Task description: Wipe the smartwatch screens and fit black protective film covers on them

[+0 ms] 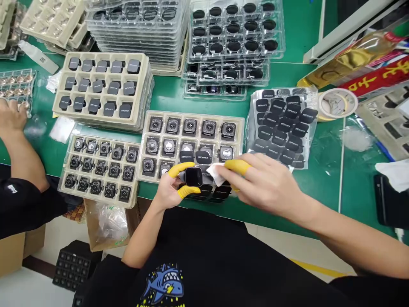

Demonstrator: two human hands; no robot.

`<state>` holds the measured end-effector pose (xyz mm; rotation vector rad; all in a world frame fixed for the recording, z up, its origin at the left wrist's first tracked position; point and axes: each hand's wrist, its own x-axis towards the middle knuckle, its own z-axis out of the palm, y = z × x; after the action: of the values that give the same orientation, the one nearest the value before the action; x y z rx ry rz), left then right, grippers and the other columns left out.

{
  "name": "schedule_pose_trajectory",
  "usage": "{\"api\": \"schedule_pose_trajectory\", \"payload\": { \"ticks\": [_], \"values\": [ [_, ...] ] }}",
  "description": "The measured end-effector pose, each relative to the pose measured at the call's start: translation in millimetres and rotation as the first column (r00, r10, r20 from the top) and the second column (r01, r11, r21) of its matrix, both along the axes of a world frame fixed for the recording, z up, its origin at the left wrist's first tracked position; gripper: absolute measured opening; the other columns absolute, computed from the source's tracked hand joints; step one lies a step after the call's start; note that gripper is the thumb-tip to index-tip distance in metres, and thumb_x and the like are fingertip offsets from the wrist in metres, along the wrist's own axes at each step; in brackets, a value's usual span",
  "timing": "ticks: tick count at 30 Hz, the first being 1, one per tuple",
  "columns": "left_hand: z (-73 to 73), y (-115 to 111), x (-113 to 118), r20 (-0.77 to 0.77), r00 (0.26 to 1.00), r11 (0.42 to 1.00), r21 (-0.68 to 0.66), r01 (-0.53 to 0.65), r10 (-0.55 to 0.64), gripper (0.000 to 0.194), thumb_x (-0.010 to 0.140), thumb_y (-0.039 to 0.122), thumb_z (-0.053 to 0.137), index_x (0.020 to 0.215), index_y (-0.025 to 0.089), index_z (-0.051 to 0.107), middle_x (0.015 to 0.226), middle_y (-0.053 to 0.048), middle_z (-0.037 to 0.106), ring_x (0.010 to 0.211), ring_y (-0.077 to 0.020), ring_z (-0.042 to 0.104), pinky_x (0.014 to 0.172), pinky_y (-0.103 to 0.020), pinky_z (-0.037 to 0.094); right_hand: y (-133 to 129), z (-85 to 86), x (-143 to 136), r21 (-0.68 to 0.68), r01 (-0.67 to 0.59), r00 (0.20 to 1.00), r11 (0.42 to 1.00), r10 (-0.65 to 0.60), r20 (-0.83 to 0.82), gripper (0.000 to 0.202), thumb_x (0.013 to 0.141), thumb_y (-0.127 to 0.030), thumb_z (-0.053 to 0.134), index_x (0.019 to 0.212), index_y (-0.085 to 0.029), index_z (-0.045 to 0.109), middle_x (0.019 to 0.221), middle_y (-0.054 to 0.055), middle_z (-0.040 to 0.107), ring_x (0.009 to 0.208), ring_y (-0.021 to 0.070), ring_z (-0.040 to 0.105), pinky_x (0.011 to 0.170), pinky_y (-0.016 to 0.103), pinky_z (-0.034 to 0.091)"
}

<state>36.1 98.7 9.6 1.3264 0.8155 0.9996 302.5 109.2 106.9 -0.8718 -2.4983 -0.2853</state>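
Head view: one watch, pinched edgewise by the left hand near the tray; one white wipe, pinched by the right hand; possible hazard, slackened grip dropping the watch.

Your green worktop, crossed by a pale line, spreads before you under bright light; below it you see a pale floor with a yellow stripe.

One head-worn view, forward and steeply down, close above the fingers, perhaps softer toward its edges.
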Motion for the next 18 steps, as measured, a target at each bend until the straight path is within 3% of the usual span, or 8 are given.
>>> {"api": "schedule_pose_trajectory", "payload": {
  "ticks": [2, 5, 10, 14, 18],
  "values": [
    [-0.8, 0, 1, 0.01, 1.0, 1.0, -0.008, 0.009, -0.009, 0.067, 0.087, 0.057, 0.095, 0.141, 0.022, 0.076, 0.106, -0.009, 0.087, 0.091, -0.0246, 0.087, 0.078, -0.033, 0.074, -7, 5.3, 4, -0.004, -0.003, 0.999, 1.0, 0.003, -0.051, 0.026, 0.103, -0.002, 0.06, 0.115, -0.015, 0.078, 0.089, 0.008, 0.075, 0.086, 0.0238, 0.064, 0.068, 0.037, 0.049],
    [-1.5, 1, -1, -0.014, 0.999, 0.999, -0.008, 0.037, -0.037, 0.068, 0.088, 0.061, 0.094, 0.141, 0.022, 0.076, 0.116, -0.012, 0.087, 0.099, -0.0274, 0.088, 0.084, -0.035, 0.075, -15, 6.4, -5, -0.065, -0.119, 0.989, 0.991, 0.113, -0.096, 0.025, 0.107, -0.004, 0.057, 0.118, -0.012, 0.079, 0.096, 0.01, 0.078, 0.094, 0.0249, 0.068, 0.071, 0.038, 0.051],
    [-3.5, 0, -7, -0.105, 0.99, 0.993, 0.065, 0.098, -0.09, 0.058, 0.097, 0.056, 0.085, 0.144, 0.022, 0.076, 0.119, -0.012, 0.087, 0.09, -0.0227, 0.086, 0.075, -0.028, 0.071, -9, -6.1, -32, -0.064, -0.233, 0.97, 0.97, 0.227, -0.09, 0.025, 0.111, -0.007, 0.056, 0.113, -0.013, 0.08, 0.085, 0.004, 0.075, 0.082, 0.0196, 0.063, 0.069, 0.037, 0.045],
    [-3.6, 0, -5, -0.099, 0.994, 0.998, 0.032, 0.055, -0.052, 0.062, 0.092, 0.053, 0.092, 0.143, 0.021, 0.076, 0.114, -0.01, 0.088, 0.081, -0.0196, 0.083, 0.07, -0.027, 0.069, 9, -11.1, -34, -0.017, -0.183, 0.983, 0.983, 0.183, -0.005, 0.021, 0.111, -0.012, 0.06, 0.113, -0.017, 0.08, 0.088, 0.005, 0.074, 0.085, 0.02, 0.063, 0.068, 0.037, 0.041],
    [-0.5, 0, 0, -0.009, 1.0, 1.0, -0.004, -0.019, 0.018, 0.069, 0.085, 0.057, 0.098, 0.139, 0.019, 0.077, 0.105, -0.008, 0.087, 0.085, -0.021, 0.085, 0.076, -0.029, 0.072, 16, -8.7, -10, 0.033, -0.058, 0.997, 0.998, 0.056, 0.043, 0.019, 0.107, -0.007, 0.062, 0.107, -0.013, 0.08, 0.083, 0.008, 0.074, 0.081, 0.022, 0.06, 0.065, 0.036, 0.043]
  ]
}}
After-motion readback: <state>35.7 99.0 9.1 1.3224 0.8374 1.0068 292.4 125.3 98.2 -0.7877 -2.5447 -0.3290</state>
